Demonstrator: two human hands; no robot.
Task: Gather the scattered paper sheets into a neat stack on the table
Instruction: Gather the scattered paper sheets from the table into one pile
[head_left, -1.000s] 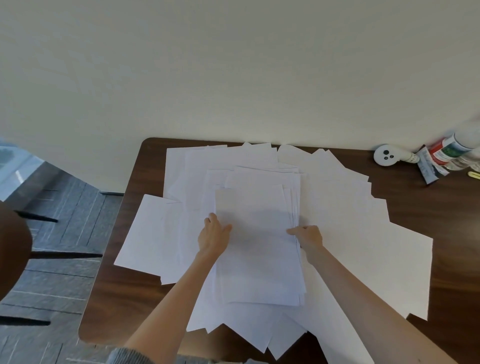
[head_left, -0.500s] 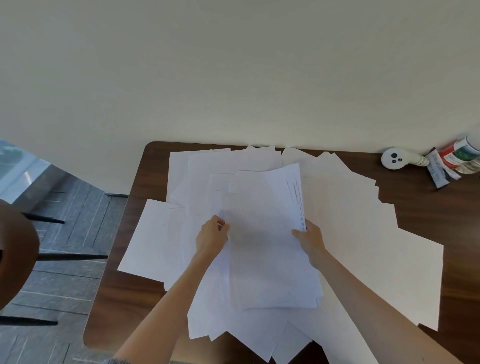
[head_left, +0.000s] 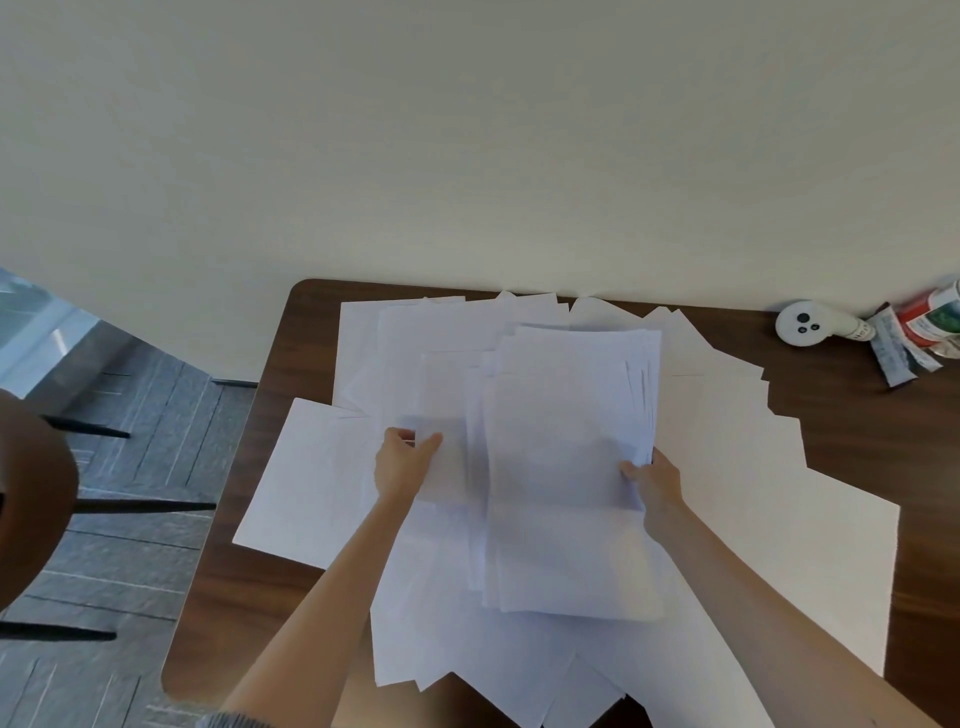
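Many white paper sheets (head_left: 737, 467) lie fanned over the dark brown table (head_left: 852, 415). A partly squared stack of sheets (head_left: 566, 467) sits raised over the middle of them. My right hand (head_left: 652, 480) grips the stack's right edge, thumb on top. My left hand (head_left: 402, 462) pinches the left edge of a single sheet (head_left: 447, 415) just left of the stack. A lone sheet (head_left: 306, 478) hangs over the table's left edge.
A white round controller (head_left: 802, 322) and a red and green can with packets (head_left: 930, 322) lie at the table's far right by the wall. A dark chair (head_left: 31, 499) stands on the tiled floor to the left.
The stack has lifted and shifted to the right under my right hand. My left hand let go of the stack's left edge and now pinches a separate sheet beside it.
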